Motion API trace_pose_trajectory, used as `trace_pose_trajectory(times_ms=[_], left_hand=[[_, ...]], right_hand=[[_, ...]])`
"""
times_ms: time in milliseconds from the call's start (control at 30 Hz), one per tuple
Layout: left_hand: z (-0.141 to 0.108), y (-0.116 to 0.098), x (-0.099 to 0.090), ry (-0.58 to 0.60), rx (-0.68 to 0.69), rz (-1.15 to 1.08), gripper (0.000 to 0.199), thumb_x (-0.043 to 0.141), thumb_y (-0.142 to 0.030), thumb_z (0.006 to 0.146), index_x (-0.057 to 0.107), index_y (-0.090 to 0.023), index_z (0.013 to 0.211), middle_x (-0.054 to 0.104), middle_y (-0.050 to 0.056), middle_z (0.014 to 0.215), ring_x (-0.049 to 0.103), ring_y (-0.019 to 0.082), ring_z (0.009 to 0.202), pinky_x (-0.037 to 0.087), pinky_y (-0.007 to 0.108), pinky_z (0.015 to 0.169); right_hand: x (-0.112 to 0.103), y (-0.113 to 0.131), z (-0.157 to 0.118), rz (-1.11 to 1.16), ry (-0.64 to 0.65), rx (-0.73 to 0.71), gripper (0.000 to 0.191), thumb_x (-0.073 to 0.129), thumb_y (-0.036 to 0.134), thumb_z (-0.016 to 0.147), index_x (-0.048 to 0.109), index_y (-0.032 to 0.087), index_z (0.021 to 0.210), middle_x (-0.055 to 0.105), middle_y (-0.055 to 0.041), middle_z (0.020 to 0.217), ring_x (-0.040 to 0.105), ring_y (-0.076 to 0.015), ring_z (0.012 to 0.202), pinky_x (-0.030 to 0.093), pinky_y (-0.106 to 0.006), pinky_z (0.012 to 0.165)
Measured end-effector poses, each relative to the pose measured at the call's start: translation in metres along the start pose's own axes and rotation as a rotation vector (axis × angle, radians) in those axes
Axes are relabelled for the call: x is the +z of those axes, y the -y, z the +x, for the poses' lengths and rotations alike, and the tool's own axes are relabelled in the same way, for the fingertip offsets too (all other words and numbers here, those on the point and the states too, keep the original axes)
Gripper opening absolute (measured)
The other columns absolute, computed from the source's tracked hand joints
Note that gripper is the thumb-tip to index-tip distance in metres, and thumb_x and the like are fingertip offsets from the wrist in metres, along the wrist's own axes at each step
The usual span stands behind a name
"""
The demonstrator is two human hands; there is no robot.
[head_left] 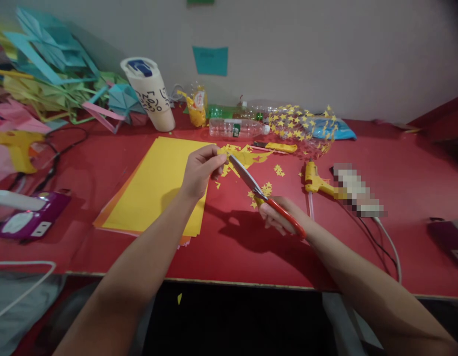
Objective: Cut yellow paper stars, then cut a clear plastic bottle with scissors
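Observation:
My left hand pinches a small piece of yellow paper between thumb and fingers, above the right edge of a stack of yellow sheets. My right hand is closed round the red handles of a pair of scissors. The blades look nearly closed, and their tips reach the paper at my left fingertips. Yellow paper scraps with star-shaped holes lie just beyond the blades. Small yellow paper stars rest on the table under the scissors, with a few more stars farther right.
A yellow glue gun lies to the right on the red table, near a blurred-out device. Behind are a yellow cutter, a clear bottle, a star-covered bottle and a white tumbler. Paper crafts crowd the left.

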State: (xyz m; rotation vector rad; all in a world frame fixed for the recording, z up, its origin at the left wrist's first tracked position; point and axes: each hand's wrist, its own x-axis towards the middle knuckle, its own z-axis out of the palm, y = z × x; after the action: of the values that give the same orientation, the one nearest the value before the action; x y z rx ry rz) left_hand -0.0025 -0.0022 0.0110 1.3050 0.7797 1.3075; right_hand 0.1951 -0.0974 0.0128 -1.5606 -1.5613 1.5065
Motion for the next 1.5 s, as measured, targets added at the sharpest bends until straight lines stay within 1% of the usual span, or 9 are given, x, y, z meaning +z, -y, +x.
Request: trace_pose_trajectory(times_ms=[233, 333, 500, 767, 1033, 1100, 1233, 1367, 1500], left_hand=[[-0.002, 0.003, 0.001, 0.050, -0.001, 0.011, 0.016, 0.067, -0.027, 0.066, 0.058, -0.019, 0.056, 0.049, -0.006, 0.044, 0.041, 0.004, 0.039, 0.034, 0.017, 0.038], [-0.001, 0.001, 0.000, 0.050, -0.015, 0.019, 0.014, 0.068, -0.027, 0.064, 0.059, -0.019, 0.055, 0.050, -0.005, 0.043, 0.041, 0.004, 0.038, 0.032, 0.017, 0.037], [0.000, -0.003, -0.001, 0.078, -0.040, 0.040, 0.016, 0.068, -0.027, 0.061, 0.058, -0.019, 0.052, 0.048, -0.005, 0.041, 0.038, 0.004, 0.037, 0.029, 0.018, 0.036], [0.000, -0.003, -0.001, 0.082, -0.040, 0.042, 0.016, 0.068, -0.027, 0.060, 0.057, -0.019, 0.053, 0.048, -0.005, 0.043, 0.039, 0.004, 0.038, 0.029, 0.018, 0.037], [0.000, -0.001, -0.002, 0.082, -0.048, 0.037, 0.015, 0.068, -0.027, 0.061, 0.058, -0.019, 0.053, 0.049, -0.005, 0.043, 0.039, 0.004, 0.038, 0.031, 0.018, 0.037], [0.000, -0.001, -0.002, 0.080, -0.049, 0.038, 0.014, 0.068, -0.027, 0.061, 0.058, -0.019, 0.053, 0.049, -0.005, 0.043, 0.039, 0.004, 0.038, 0.030, 0.018, 0.037], [0.001, 0.000, -0.003, 0.084, -0.046, 0.039, 0.015, 0.068, -0.027, 0.061, 0.059, -0.019, 0.053, 0.049, -0.005, 0.043, 0.040, 0.004, 0.038, 0.031, 0.018, 0.037], [0.001, 0.001, -0.003, 0.093, -0.039, 0.024, 0.015, 0.068, -0.027, 0.062, 0.059, -0.019, 0.053, 0.050, -0.005, 0.043, 0.040, 0.004, 0.038, 0.031, 0.018, 0.037], [0.002, 0.002, -0.004, 0.091, -0.033, 0.028, 0.016, 0.068, -0.028, 0.063, 0.058, -0.019, 0.053, 0.051, -0.005, 0.044, 0.042, 0.005, 0.040, 0.032, 0.018, 0.038]], right_hand=[[-0.001, -0.006, 0.000, 0.009, 0.028, -0.082, 0.054, 0.060, 0.074, 0.073, 0.046, 0.023, 0.062, 0.039, 0.0106, 0.036, 0.040, -0.0064, 0.031, 0.046, -0.025, 0.046], [-0.002, -0.006, 0.000, 0.006, 0.045, -0.087, 0.052, 0.062, 0.070, 0.074, 0.044, 0.023, 0.061, 0.041, 0.0101, 0.038, 0.039, -0.0058, 0.031, 0.044, -0.024, 0.043], [-0.003, -0.007, 0.001, -0.023, 0.026, -0.056, 0.052, 0.059, 0.071, 0.073, 0.047, 0.022, 0.062, 0.051, 0.0049, 0.046, 0.039, -0.0050, 0.029, 0.031, -0.020, 0.031], [-0.001, -0.003, 0.000, 0.012, 0.018, -0.028, 0.052, 0.061, 0.071, 0.073, 0.046, 0.023, 0.059, 0.046, 0.0073, 0.042, 0.038, -0.0051, 0.028, 0.032, -0.019, 0.029], [0.000, -0.003, 0.000, 0.003, 0.015, 0.028, 0.048, 0.060, 0.064, 0.078, 0.045, 0.023, 0.061, 0.047, 0.0065, 0.043, 0.038, -0.0052, 0.029, 0.030, -0.018, 0.028], [0.000, -0.005, 0.000, -0.008, 0.012, 0.033, 0.049, 0.060, 0.066, 0.078, 0.044, 0.023, 0.061, 0.047, 0.0062, 0.043, 0.038, -0.0057, 0.029, 0.028, -0.018, 0.027], [0.000, -0.008, 0.001, -0.021, 0.002, -0.013, 0.053, 0.057, 0.070, 0.078, 0.043, 0.023, 0.059, 0.042, 0.0081, 0.039, 0.038, -0.0058, 0.028, 0.033, -0.019, 0.030], [0.000, -0.010, 0.003, -0.027, -0.003, -0.011, 0.056, 0.056, 0.076, 0.074, 0.044, 0.023, 0.059, 0.045, 0.0075, 0.040, 0.036, -0.0053, 0.026, 0.027, -0.019, 0.027], [0.001, -0.015, 0.005, -0.023, -0.031, -0.002, 0.055, 0.059, 0.075, 0.071, 0.044, 0.023, 0.060, 0.047, 0.0073, 0.041, 0.035, -0.0049, 0.026, 0.026, -0.018, 0.025]])
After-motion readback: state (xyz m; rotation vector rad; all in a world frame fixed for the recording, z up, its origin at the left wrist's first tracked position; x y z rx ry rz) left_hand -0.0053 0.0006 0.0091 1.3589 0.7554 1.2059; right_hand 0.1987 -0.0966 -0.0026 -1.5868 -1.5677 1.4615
